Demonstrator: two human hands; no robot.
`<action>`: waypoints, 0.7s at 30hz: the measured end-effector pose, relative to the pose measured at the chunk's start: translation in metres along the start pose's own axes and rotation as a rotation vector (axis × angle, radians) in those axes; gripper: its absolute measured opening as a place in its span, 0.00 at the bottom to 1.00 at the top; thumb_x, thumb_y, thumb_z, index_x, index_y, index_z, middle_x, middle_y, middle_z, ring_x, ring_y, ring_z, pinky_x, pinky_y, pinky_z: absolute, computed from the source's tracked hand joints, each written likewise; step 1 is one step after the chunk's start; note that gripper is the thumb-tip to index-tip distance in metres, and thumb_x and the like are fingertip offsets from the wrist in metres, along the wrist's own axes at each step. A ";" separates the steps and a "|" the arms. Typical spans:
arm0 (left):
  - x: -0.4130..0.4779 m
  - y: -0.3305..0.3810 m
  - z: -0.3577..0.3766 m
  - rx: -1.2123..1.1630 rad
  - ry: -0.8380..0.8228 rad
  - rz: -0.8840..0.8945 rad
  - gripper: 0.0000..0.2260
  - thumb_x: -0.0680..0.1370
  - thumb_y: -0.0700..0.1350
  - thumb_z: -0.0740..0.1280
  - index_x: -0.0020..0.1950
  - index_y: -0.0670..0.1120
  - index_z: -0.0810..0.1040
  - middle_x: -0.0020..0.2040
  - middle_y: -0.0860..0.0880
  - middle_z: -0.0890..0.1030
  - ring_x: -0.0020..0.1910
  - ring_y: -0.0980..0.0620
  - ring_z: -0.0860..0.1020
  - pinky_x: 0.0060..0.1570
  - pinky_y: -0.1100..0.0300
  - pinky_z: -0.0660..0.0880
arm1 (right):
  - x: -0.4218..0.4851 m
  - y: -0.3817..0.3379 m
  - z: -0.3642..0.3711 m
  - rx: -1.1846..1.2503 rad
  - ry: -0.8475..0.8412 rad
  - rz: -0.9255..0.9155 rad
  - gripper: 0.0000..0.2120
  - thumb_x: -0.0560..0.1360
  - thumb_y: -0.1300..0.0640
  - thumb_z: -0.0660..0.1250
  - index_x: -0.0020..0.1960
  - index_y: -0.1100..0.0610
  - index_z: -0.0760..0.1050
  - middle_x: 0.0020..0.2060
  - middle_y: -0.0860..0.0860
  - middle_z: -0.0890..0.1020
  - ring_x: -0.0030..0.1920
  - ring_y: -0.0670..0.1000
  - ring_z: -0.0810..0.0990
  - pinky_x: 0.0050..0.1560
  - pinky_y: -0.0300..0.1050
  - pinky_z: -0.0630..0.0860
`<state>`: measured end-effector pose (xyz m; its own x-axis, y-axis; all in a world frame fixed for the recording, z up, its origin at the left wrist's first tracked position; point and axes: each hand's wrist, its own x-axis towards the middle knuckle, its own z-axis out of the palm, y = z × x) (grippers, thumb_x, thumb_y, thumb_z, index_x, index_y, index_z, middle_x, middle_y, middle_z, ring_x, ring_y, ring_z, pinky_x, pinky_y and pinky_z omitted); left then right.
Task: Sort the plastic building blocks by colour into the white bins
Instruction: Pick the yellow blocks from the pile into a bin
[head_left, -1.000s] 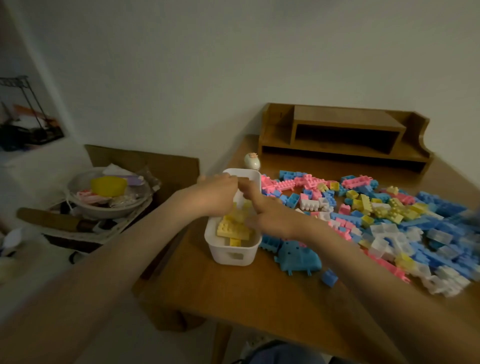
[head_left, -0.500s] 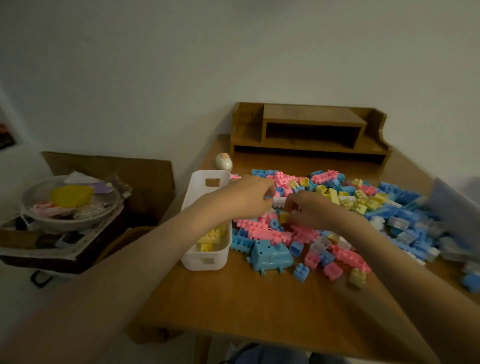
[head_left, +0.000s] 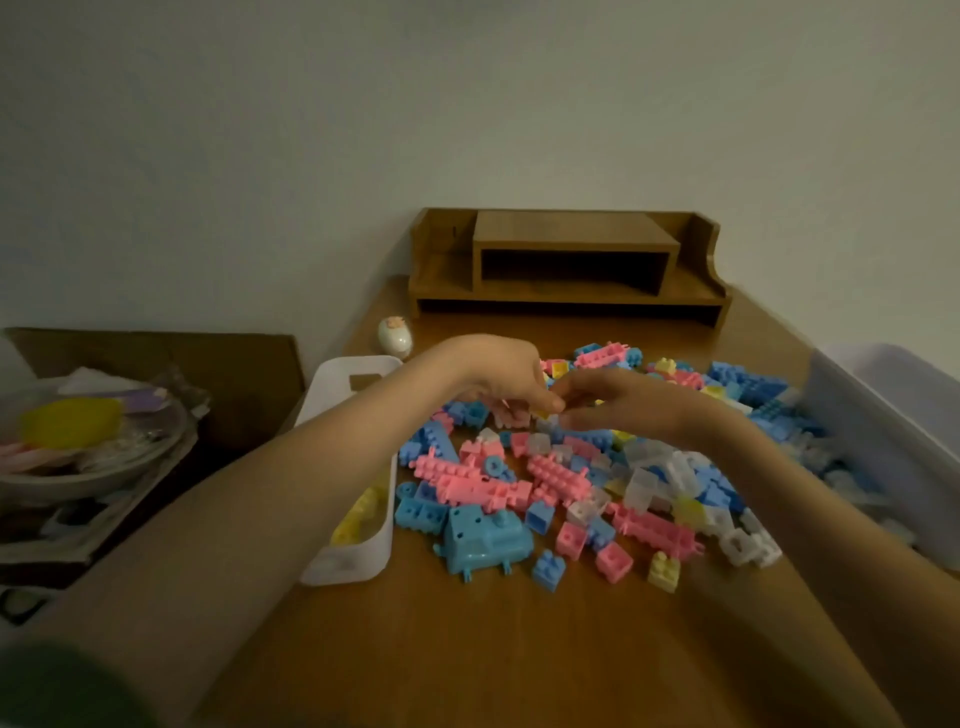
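Note:
A pile of pink, blue, yellow and clear plastic blocks (head_left: 561, 483) covers the middle of the wooden table (head_left: 467, 649). My left hand (head_left: 511, 376) reaches over the pile's far side, its curled fingertips pinching a small yellow block (head_left: 540, 414). My right hand (head_left: 628, 408) faces it with fingers stretched out, tips almost touching the left fingertips. A white bin (head_left: 358, 366) stands at the table's left edge under my left forearm, with yellow blocks (head_left: 358, 514) inside. A second white bin (head_left: 893, 415) at the right edge is blurred; its contents look pale and blue.
A large blue vehicle-shaped piece (head_left: 485, 540) lies at the pile's near side. A wooden desk shelf (head_left: 569, 265) stands at the back by the wall, with a small white egg-shaped object (head_left: 395, 335) left of it. Beyond the table's left edge sits a bowl of clutter (head_left: 88, 441).
Both hands left the yellow bin and moved right onto the block pile, meeting over a small yellow block. The view has swung right, bringing the right-hand bin into sight.

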<state>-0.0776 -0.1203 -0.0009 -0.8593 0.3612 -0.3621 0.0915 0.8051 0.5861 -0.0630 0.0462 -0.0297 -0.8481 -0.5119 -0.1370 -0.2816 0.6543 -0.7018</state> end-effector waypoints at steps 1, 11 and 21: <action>0.007 0.000 -0.003 0.014 -0.010 -0.024 0.09 0.78 0.46 0.67 0.46 0.40 0.78 0.35 0.46 0.73 0.34 0.54 0.74 0.41 0.62 0.78 | 0.005 0.010 -0.008 -0.062 0.000 0.034 0.11 0.77 0.56 0.65 0.58 0.51 0.75 0.52 0.45 0.78 0.52 0.44 0.76 0.51 0.33 0.72; 0.060 -0.003 -0.009 0.152 0.323 0.004 0.06 0.78 0.41 0.63 0.53 0.42 0.70 0.45 0.45 0.75 0.41 0.49 0.74 0.37 0.56 0.71 | 0.050 0.064 -0.027 -0.584 0.092 0.314 0.26 0.75 0.46 0.62 0.71 0.49 0.63 0.70 0.55 0.63 0.67 0.59 0.66 0.66 0.54 0.66; 0.075 -0.011 0.004 0.500 0.096 0.029 0.16 0.77 0.45 0.66 0.64 0.48 0.72 0.60 0.47 0.74 0.45 0.50 0.73 0.38 0.59 0.70 | 0.047 0.065 -0.027 -0.584 0.094 0.176 0.13 0.73 0.53 0.69 0.56 0.50 0.71 0.58 0.52 0.70 0.53 0.54 0.73 0.56 0.51 0.73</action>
<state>-0.1413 -0.1001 -0.0373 -0.8930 0.3611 -0.2686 0.3257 0.9304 0.1682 -0.1334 0.0799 -0.0624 -0.9326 -0.3344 -0.1357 -0.3102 0.9349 -0.1721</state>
